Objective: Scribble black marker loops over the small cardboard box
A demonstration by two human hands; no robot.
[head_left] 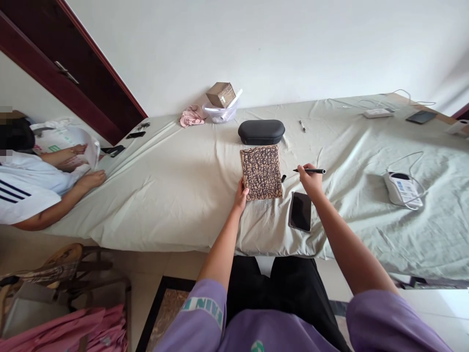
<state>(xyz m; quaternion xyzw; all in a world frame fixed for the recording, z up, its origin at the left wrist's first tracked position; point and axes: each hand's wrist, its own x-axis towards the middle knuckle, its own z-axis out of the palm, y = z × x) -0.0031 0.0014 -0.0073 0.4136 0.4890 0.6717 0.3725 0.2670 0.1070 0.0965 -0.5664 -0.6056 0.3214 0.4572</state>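
My left hand (241,196) grips the lower left edge of a brown cardboard piece (262,172), its face covered in black looping scribbles. To the right of it, my right hand (311,182) is closed round a black marker (314,171), whose tip points left toward the cardboard without touching it. A small black marker cap (283,179) lies between the cardboard and the marker. Just below my right hand rests a dark phone (300,211). Behind the cardboard sits a black oval zip case (261,131).
Farther back lie another pen (302,126), a cardboard box (221,94) on a clear plastic container (222,114), and a pink cloth (192,116). White devices with cables (403,190) are at right. Another person (36,181) sits at the left end.
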